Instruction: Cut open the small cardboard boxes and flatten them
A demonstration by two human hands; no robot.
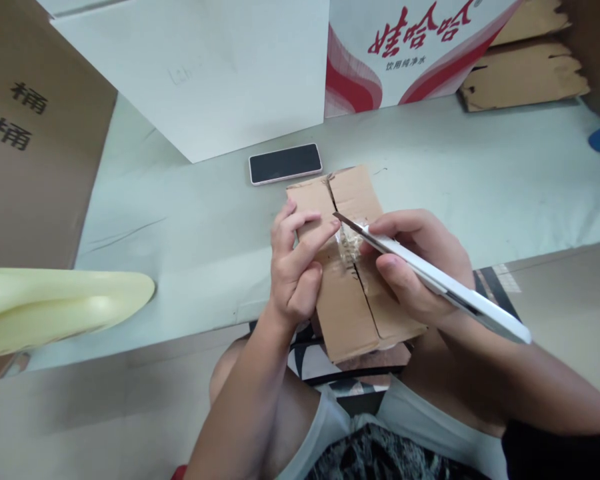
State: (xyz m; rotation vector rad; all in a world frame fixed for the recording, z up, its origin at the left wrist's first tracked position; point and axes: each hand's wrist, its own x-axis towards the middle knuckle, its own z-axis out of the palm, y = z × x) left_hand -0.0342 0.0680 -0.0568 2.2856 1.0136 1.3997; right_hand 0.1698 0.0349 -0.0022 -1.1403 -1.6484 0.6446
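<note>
A small brown cardboard box [343,320] lies at the table's near edge, partly overhanging it. A dark seam runs down its top, with crumpled clear tape [350,245] across the middle. My left hand [297,260] grips the box's left side, its index finger stretched over the top toward the tape. In my right hand [425,260] is a white utility knife [440,283], held between thumb and fingers. Its blade is out, and the tip is over the seam close to my left index fingertip. Whether the blade touches the cardboard I cannot tell.
A phone [285,164] lies beyond the box. Behind it stand a large white box [220,73] and a red-and-white printed carton [355,80]. Torn cardboard pieces [525,77] are at the back right. A brown carton [35,193] and a pale yellow object [80,310] are left.
</note>
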